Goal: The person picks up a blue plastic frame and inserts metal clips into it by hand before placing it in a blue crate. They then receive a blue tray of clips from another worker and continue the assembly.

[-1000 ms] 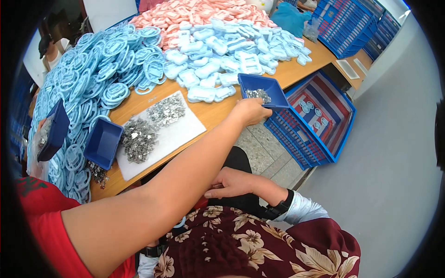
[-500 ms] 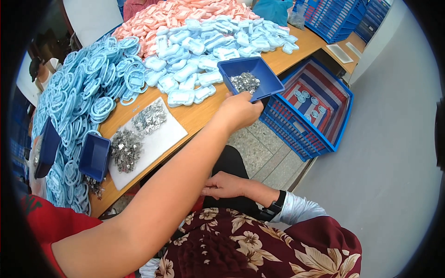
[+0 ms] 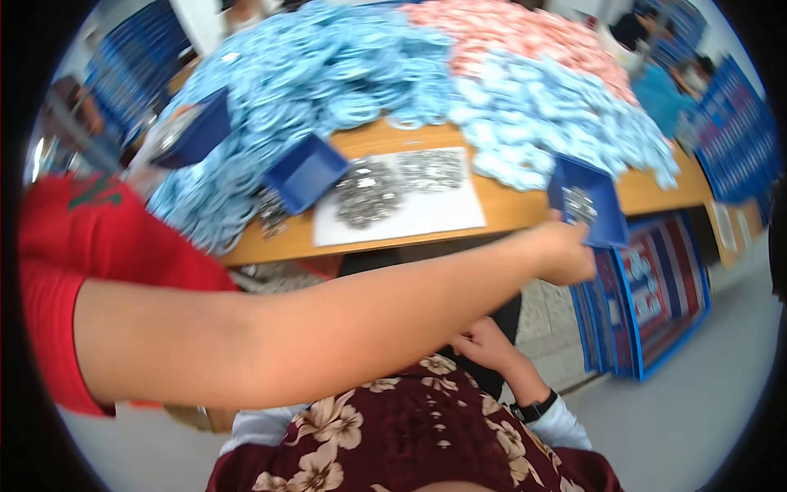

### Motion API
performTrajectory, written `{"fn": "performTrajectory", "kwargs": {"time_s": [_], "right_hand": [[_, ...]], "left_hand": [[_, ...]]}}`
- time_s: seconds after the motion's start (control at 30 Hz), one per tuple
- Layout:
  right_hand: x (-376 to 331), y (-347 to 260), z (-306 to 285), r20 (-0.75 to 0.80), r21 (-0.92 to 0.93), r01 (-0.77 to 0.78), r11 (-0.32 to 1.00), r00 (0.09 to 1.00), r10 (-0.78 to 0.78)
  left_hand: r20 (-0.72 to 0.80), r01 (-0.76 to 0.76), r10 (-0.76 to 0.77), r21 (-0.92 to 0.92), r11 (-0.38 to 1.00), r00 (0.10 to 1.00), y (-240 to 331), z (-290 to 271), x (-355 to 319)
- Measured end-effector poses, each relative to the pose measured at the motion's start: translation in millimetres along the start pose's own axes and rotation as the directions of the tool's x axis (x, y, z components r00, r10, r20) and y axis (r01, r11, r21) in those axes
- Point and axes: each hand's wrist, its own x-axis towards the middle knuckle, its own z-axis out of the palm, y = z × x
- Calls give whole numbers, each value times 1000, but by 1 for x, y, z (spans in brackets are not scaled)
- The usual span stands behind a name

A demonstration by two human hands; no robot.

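Left hand [image 3: 566,250]: reaching across the body from a red-sleeved arm, fingers clamped on the near edge of a small blue tray [image 3: 592,202].

Small blue tray: at the right front edge of the wooden surface [image 3: 508,209], partly overhanging it, tilted; carrying a small heap of silver metal pieces [image 3: 579,203].

Right hand [image 3: 485,344]: low in the lap, resting against floral-patterned dark red fabric [image 3: 426,435]; black watch [image 3: 533,407] at the wrist, white cuff behind it. Fingers loosely curled, whether closed on anything cannot be told.

White sheet [image 3: 410,215]: flat at the middle front of the surface, bearing two loose piles of silver metal clips [image 3: 369,189].

Second blue tray [image 3: 307,170]: just left of the white sheet, tipped on its edge, touching the metal clips.

Third blue tray [image 3: 197,131]: further left, lying among the blue rings.

Blue plastic rings [image 3: 320,74]: large mound over the left and rear of the surface.

Pale blue packets [image 3: 557,123]: heap at right rear, just behind the held tray.

Pink packets [image 3: 516,33]: heap at far rear right.

Blue crates [image 3: 648,295]: on the floor beneath the right end of the surface, leaning, with red and white contents.
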Motion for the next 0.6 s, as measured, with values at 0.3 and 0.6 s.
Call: {"fn": "performTrajectory", "kwargs": {"time_s": [0.3,0.6], "right_hand": [[8,39,10,-151,29,98,995,984,-93],[18,-17,0,40,208,-129,970,992,123]], "left_hand": [[383,-781,712,39,624,588,-6,-13,-170],[424,-976,904,171,-138,-53,34,-130,-229]]}}
